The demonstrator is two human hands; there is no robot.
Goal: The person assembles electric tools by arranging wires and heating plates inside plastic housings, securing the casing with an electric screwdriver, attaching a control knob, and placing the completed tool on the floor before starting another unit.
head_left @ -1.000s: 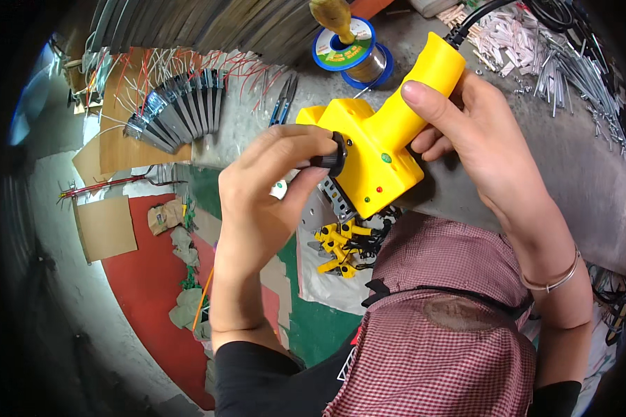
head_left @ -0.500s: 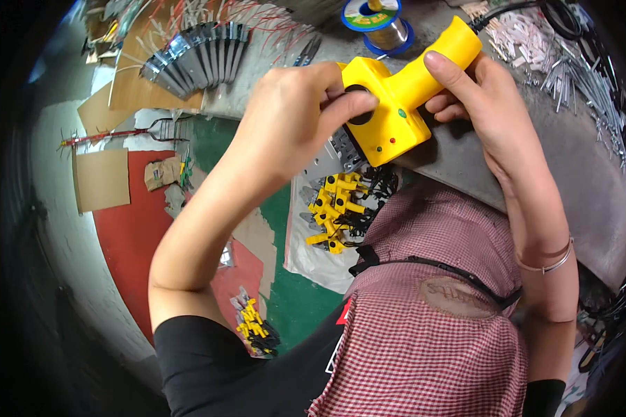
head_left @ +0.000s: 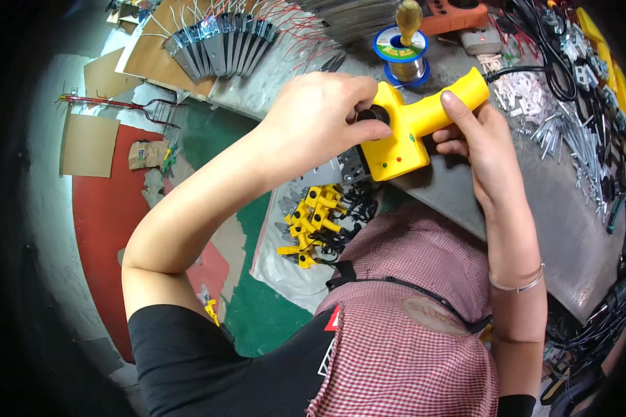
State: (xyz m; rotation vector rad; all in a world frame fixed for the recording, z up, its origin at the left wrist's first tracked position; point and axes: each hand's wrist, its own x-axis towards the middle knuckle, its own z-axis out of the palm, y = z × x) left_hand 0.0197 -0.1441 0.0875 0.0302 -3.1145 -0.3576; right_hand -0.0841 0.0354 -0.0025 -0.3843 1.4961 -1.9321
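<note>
Cardboard sheet [head_left: 87, 144] far left on the red floor; metal plates with red wires [head_left: 219, 48] fanned at the far bench edge. Left hand [head_left: 320, 115] pinches a black knob [head_left: 374, 115] against the yellow tool body [head_left: 403, 135], seemingly not yet seated. Loose yellow parts [head_left: 313, 222] lie below on a sack. Right hand [head_left: 483, 142] wraps the handle at the bench's near edge; solder spool [head_left: 403, 59] beyond.
</note>
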